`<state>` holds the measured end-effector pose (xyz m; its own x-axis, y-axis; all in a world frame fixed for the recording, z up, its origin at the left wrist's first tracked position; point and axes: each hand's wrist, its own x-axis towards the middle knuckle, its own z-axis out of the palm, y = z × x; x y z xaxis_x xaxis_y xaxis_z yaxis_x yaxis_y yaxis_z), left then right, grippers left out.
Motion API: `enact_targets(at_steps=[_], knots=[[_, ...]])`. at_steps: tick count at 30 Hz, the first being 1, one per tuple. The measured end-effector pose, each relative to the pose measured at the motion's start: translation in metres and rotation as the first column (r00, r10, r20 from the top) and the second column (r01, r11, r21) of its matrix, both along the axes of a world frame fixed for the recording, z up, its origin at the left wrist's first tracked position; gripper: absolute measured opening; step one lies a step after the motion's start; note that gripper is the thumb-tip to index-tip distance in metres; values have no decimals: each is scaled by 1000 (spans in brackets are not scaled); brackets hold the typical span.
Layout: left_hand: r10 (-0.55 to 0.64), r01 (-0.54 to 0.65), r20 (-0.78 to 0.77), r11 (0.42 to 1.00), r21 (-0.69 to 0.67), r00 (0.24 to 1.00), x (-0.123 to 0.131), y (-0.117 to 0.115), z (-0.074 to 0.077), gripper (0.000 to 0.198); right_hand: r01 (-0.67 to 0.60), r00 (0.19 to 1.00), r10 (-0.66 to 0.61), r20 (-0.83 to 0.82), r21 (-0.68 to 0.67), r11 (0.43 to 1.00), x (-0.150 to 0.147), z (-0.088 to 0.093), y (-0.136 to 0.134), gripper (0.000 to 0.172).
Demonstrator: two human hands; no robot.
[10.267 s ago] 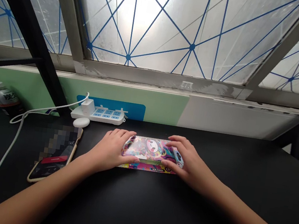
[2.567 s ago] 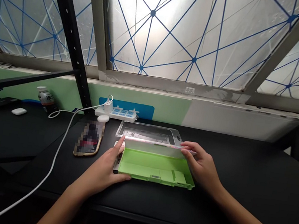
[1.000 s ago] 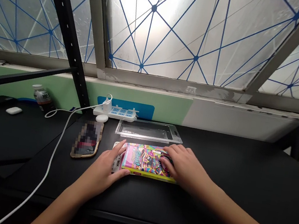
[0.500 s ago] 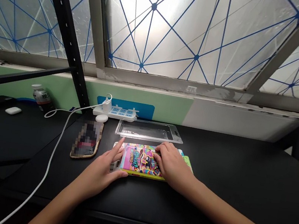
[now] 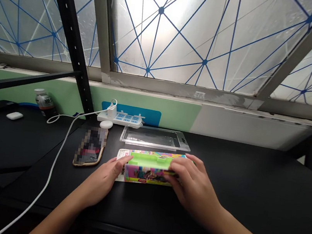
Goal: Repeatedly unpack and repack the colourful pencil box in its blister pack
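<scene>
Beneath patterned windows (image 5: 183, 31), a black desk (image 5: 263, 203) is occupied at left by a phone (image 5: 90, 151). By the left hand (image 5: 107, 180), the green-lined box (image 5: 146, 159) is touched at its left end; how firmly cannot be told. A backing card (image 5: 123, 153) is seen beneath. Behind, the clear cover (image 5: 154, 144) is already off. By the right hand's (image 5: 193, 181) curled fingers, what seems the blurred lid (image 5: 141, 174) is pinched, tilted; the box is part-open, closing not completed.
</scene>
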<state>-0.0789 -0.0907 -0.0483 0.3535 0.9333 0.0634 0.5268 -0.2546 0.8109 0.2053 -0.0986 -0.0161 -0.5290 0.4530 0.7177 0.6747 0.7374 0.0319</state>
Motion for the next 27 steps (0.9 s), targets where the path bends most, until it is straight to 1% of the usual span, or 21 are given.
enact_targets(at_steps=[2, 3, 4, 5, 6, 8, 9, 10, 11, 12, 13, 14, 15, 16, 18, 20, 23, 25, 27], knots=[[47, -50, -53, 998, -46, 997, -1, 1, -1, 61, -47, 998, 49, 39, -65, 997, 11, 4, -18, 8], [60, -65, -87, 996, -60, 994, -1, 1, -2, 63, -68, 995, 78, 70, -128, 989, 19, 3, -25, 13], [65, -73, -115, 995, -69, 991, -1, 1, -3, 65, -80, 989, 103, 104, -203, 976, 29, 1, -29, 21], [64, -74, -134, 994, -74, 989, -1, 1, -3, 68, -77, 983, 121, 140, -286, 955, 41, -3, -31, 33], [60, -71, -144, 995, -71, 988, -1, 1, -4, 70, -55, 976, 129, 175, -373, 926, 54, -9, -30, 49], [51, -59, -148, 997, -49, 988, 0, 0, -5, 72, 36, 975, 86, 206, -525, 850, 80, -21, -23, 89], [47, -53, -148, 998, -38, 988, 0, 0, -6, 72, 80, 980, 45, 194, -592, 802, 92, -28, -18, 106], [42, -47, -148, 999, -25, 988, 1, 0, -6, 71, 113, 985, 4, 173, -656, 747, 102, -33, -13, 121], [39, -41, -145, 999, -11, 989, 1, 0, -7, 70, 133, 988, -37, 149, -712, 690, 110, -38, -9, 130], [33, -33, -137, 999, -1, 990, 1, 0, -7, 67, 142, 990, -73, 124, -757, 638, 116, -41, -6, 133], [26, -26, -122, 1000, 8, 992, 1, 1, -7, 64, 141, 990, -102, 100, -789, 598, 118, -43, -3, 130], [22, -20, -100, 1000, 16, 995, 1, 1, -8, 62, 135, 989, -124, 78, -810, 571, 119, -44, -1, 121], [18, -17, -73, 1000, 22, 997, 0, 1, -8, 60, 126, 988, -145, 53, -819, 559, 118, -44, 1, 111], [19, -17, -45, 1000, 24, 999, 0, 1, -8, 59, 115, 986, -166, 24, -820, 561, 117, -44, 2, 102], [32, -32, 3, 999, 21, 999, -2, 0, -8, 60, 84, 981, -191, -38, -803, 590, 112, -42, 3, 92], [46, -47, 40, 999, 8, 998, -3, 0, -8, 63, 55, 976, -200, -89, -784, 618, 109, -41, 5, 86], [30, -30, 100, 1000, -2, 995, -4, 0, -10, 69, 59, 971, -214, -101, -772, 633, 108, -42, 6, 74], [20, -22, 87, 999, 24, 996, -3, -1, -12, 71, 93, 971, -226, -74, -756, 648, 108, -44, 6, 78], [31, -32, 7, 996, 87, 999, -1, -2, -13, 72, 110, 975, -215, -50, -733, 671, 107, -46, 3, 85]])
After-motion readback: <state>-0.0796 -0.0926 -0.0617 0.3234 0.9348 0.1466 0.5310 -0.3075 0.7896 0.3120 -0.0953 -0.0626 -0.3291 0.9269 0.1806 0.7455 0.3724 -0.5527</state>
